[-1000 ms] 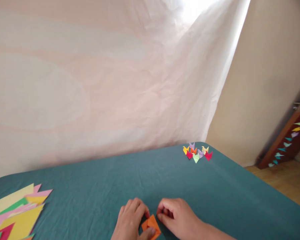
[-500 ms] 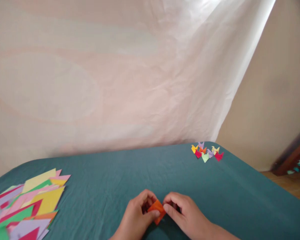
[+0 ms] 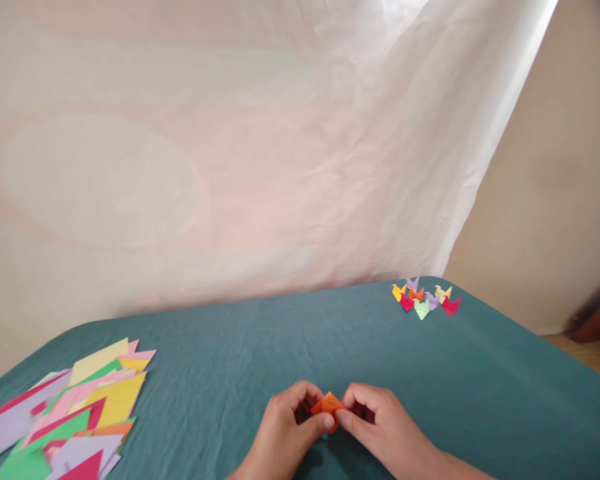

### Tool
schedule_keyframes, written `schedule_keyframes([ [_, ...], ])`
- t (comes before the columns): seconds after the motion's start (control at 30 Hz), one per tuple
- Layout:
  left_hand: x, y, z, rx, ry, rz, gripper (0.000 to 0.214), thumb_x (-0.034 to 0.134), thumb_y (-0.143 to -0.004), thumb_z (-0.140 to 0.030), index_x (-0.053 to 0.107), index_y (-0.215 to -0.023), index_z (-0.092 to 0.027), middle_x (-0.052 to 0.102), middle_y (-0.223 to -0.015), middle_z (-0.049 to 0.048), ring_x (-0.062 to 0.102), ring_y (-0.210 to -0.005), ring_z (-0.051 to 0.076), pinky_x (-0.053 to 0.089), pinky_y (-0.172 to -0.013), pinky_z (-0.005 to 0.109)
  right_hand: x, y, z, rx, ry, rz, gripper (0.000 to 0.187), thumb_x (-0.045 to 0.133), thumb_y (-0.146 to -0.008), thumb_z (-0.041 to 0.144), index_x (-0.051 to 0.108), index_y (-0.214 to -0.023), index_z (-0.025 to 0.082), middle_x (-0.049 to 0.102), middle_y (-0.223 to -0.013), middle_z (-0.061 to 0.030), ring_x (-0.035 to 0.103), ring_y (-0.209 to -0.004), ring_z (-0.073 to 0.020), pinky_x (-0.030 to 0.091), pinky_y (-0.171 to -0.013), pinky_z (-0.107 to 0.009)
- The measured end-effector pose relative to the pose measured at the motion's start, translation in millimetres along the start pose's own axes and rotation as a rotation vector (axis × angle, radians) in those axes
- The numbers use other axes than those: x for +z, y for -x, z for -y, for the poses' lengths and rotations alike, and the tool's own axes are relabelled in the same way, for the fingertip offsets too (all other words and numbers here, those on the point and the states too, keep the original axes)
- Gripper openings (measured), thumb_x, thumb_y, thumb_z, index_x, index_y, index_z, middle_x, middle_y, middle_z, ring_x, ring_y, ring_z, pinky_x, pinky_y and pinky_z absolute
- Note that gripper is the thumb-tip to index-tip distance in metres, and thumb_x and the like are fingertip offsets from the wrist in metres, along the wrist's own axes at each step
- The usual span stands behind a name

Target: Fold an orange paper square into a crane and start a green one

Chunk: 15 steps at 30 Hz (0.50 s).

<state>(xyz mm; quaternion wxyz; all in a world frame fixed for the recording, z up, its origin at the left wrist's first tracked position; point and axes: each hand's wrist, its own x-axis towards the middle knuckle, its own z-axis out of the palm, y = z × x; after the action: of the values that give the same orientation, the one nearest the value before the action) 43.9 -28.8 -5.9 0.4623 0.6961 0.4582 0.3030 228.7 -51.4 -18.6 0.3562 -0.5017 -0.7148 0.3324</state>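
A small folded orange paper [image 3: 327, 404] sits between both my hands, just above the teal tablecloth [image 3: 240, 347]. My left hand [image 3: 287, 433] pinches its left side with thumb and curled fingers. My right hand [image 3: 380, 430] pinches its right side the same way. Most of the paper is hidden by my fingers; only its top ridge shows.
A loose pile of coloured paper squares [image 3: 65, 413] lies at the table's left front. Several small folded paper figures [image 3: 424, 300] are clustered at the far right corner. A white sheet [image 3: 230, 147] hangs behind the table. Wooden floor [image 3: 593, 350] shows at right.
The orange paper went from lying flat under my fingers to being lifted and pinched into a narrower fold between both hands. The view shifted, so everything sits further right and slightly up.
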Motion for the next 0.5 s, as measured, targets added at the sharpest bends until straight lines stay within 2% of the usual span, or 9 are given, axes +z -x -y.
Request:
schedule_keyframes([
  [0.1,-0.5,1.0,-2.5,0.039,-0.034,0.033,0.013,0.055,-0.082,-0.027,0.064,-0.083,-0.016,0.065,-0.071,-0.0007,0.054,-0.064,0.011,0.039,-0.060,0.020,0.4,1.1,-0.2,0.000,-0.009,0.007,0.015,0.057,-0.084,0.022,0.061,-0.070,0.017,0.060,-0.065,0.0031,0.052,-0.060,-0.0102,0.034,-0.054,-0.018],
  [0.2,0.2,3.0,-0.2,0.079,-0.189,-0.002,0.010,0.057,-0.080,-0.018,0.063,-0.073,-0.017,0.064,-0.069,-0.0010,0.055,-0.065,0.012,0.039,-0.061,0.021,1.8,3.5,-0.9,-0.039,0.041,-0.011,0.011,0.058,-0.082,0.017,0.062,-0.071,0.018,0.061,-0.065,0.0031,0.053,-0.060,-0.0101,0.035,-0.055,-0.019],
  [0.27,0.6,4.5,2.9,0.193,-0.299,-0.030,0.008,0.057,-0.079,-0.013,0.061,-0.074,-0.018,0.063,-0.072,-0.0007,0.055,-0.069,0.013,0.039,-0.064,0.022,2.0,4.6,-1.1,-0.113,0.092,-0.046,0.009,0.059,-0.081,0.014,0.061,-0.073,0.018,0.060,-0.070,0.0022,0.054,-0.063,-0.0105,0.037,-0.058,-0.019],
  [0.4,-0.8,8.1,4.5,0.525,-0.512,-0.043,0.014,0.046,-0.084,-0.008,0.056,-0.081,-0.018,0.060,-0.080,0.0025,0.052,-0.076,0.017,0.038,-0.069,0.028,0.4,6.3,-0.1,-0.345,0.223,-0.077,0.012,0.053,-0.084,0.009,0.059,-0.079,0.018,0.060,-0.081,-0.0016,0.055,-0.074,-0.0130,0.039,-0.066,-0.022],
  [0.5,-3.2,10.7,0.1,0.640,-0.664,-0.013,0.016,0.040,-0.089,-0.010,0.054,-0.084,-0.018,0.059,-0.082,0.0035,0.049,-0.076,0.018,0.036,-0.069,0.031,0.3,8.3,-0.2,-0.442,0.342,-0.079,0.016,0.047,-0.086,0.007,0.056,-0.079,0.017,0.059,-0.082,-0.0032,0.053,-0.075,-0.0144,0.039,-0.067,-0.024],
])
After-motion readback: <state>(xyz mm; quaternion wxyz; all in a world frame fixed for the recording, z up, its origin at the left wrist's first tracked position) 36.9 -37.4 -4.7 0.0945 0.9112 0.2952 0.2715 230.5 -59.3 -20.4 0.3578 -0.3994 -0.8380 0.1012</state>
